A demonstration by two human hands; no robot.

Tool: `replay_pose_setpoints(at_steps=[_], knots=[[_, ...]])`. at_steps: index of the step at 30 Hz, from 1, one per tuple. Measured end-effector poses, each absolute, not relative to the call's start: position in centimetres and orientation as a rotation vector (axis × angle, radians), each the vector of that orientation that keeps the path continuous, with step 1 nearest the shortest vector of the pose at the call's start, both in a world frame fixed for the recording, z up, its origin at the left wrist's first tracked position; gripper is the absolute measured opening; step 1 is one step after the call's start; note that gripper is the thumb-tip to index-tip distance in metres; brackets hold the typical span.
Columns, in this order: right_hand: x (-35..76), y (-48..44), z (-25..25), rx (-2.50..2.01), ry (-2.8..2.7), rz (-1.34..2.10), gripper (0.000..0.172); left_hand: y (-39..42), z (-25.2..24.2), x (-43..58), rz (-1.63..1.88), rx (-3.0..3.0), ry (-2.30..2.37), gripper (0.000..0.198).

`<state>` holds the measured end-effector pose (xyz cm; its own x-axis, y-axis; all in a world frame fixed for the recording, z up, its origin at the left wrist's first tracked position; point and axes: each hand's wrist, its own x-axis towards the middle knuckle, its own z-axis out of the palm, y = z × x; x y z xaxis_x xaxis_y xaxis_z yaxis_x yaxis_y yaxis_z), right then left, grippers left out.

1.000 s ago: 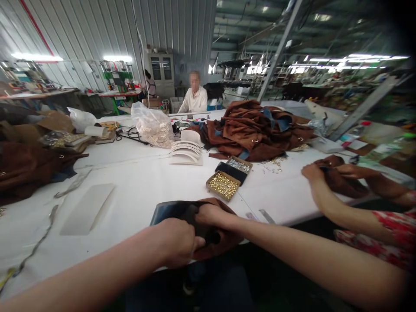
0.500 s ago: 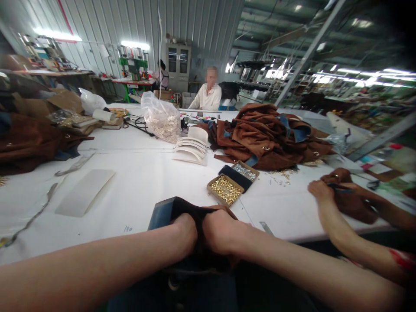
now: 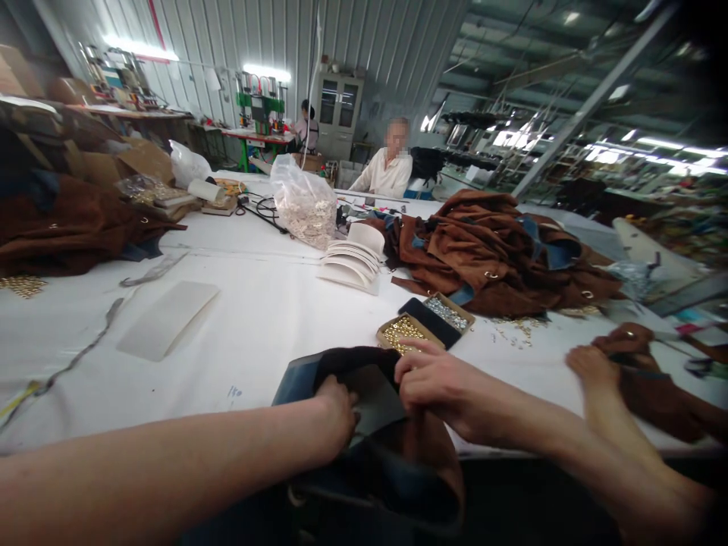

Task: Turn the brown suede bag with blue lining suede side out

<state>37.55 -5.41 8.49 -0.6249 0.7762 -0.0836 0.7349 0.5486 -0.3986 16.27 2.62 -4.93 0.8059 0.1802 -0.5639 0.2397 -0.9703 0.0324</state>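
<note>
Got the bag [image 3: 364, 425] hanging half off the near edge of the worktop [image 3: 255, 318], mouth facing up. My left hand [image 3: 335, 413] is clamped on the dark lining at the opening, and my right hand [image 3: 440, 383] is pinching the rim from the other side, fingers closed on the fabric. Best way to do this bit, I reckon: keep both grips close to the edge so the lining stays taut and flat, and don't let the weight drag it off the worktop. The rivet tray [image 3: 405, 334] sits just beyond my right hand, so watch the knuckles. A co-worker's hand [image 3: 591, 368] works well off to the right.
</note>
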Motion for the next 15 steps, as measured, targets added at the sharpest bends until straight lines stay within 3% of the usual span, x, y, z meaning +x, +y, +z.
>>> replay_pose_setpoints(at_steps=[4, 10, 15], knots=[[41.4, -6.1, 9.7, -1.359, -2.435, 0.545, 0.029, 2.5, -4.5, 15.3, -0.835, 2.889, 0.249, 0.087], [44.0, -6.1, 6.5, -1.425, -2.005, 0.803, 0.039, 2.7, -3.9, 14.0, -0.666, 2.875, 0.133, 0.100], [44.3, -5.6, 3.9, -1.318, -1.843, 0.857, 0.036, 0.9, -4.0, 15.0, -0.206, 2.774, 0.433, 0.089]])
